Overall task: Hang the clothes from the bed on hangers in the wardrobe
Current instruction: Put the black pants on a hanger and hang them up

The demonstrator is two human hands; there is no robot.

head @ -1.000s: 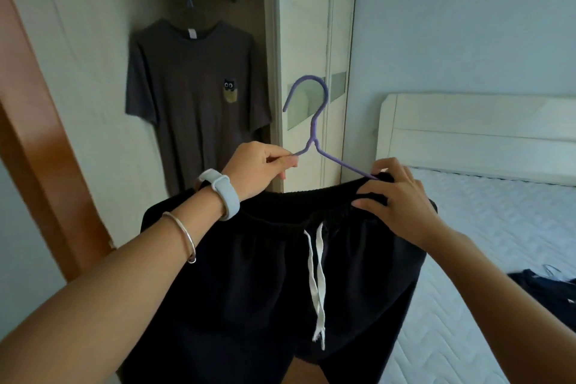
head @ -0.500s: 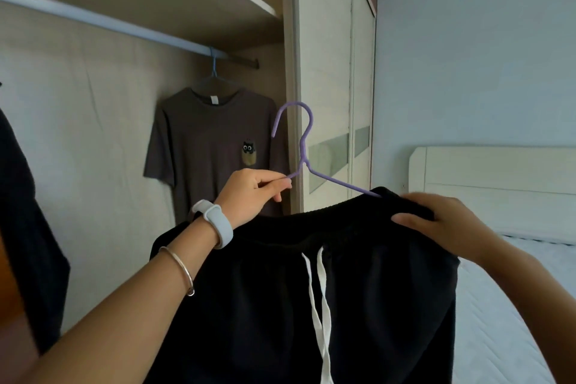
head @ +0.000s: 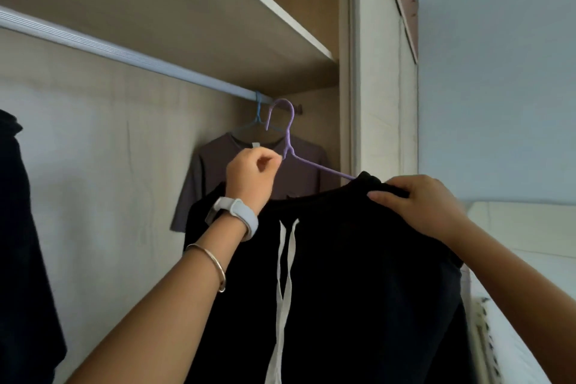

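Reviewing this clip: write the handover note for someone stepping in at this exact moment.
Left hand pinches the purple hanger below its hook.
Right hand grips the black shorts at the waistband, draped on that hanger.
Done: grey T-shirt hangs on the rail by a blue hanger.
To do: the hook is up by the rail, not clearly seated; hook it on and release.

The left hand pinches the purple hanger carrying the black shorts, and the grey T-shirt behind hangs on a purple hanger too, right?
Not quite: the head view shows the grey T-shirt on a blue hanger. The left hand does pinch the purple hanger carrying the black shorts.
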